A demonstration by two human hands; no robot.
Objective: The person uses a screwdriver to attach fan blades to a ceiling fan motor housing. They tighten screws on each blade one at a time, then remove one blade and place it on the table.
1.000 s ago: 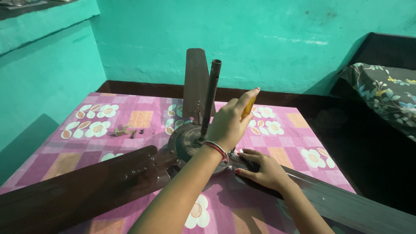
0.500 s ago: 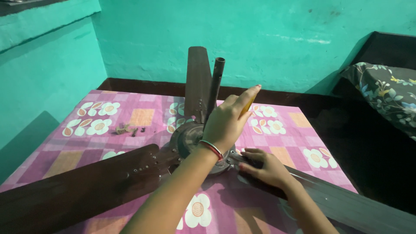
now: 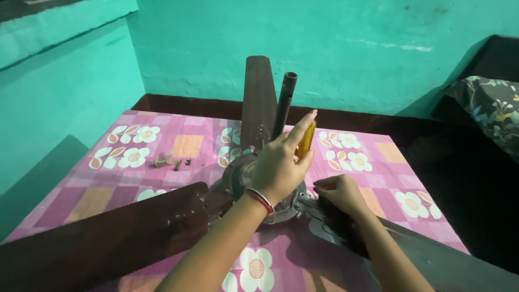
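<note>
Lying hub-up on the flowered pink bench (image 3: 378,157), a brown ceiling fan (image 3: 254,186) sits mid-scene. Left hand (image 3: 278,167), fingers wrapped around a yellow-handled screwdriver (image 3: 306,139), works over the hub. Right hand (image 3: 338,192), fingers curled narrow, presses the near-right blade (image 3: 448,259), likely steadying it. Loose screws (image 3: 170,161) lie far left.

We see pink cloth (image 3: 184,146) with white flower print and orange squares, spread flat beneath everything. On it, left of centre, we note small cluster of dark screws (image 3: 168,161) lying loose. Behind, we see teal wall (image 3: 346,48), rough and patchy, meeting second teal wall (image 3: 65,92) at left corner. Dark wooden edge (image 3: 178,105) runs along wall base. At far right we see floral grey cushion (image 3: 494,111) on dark surface.
</note>
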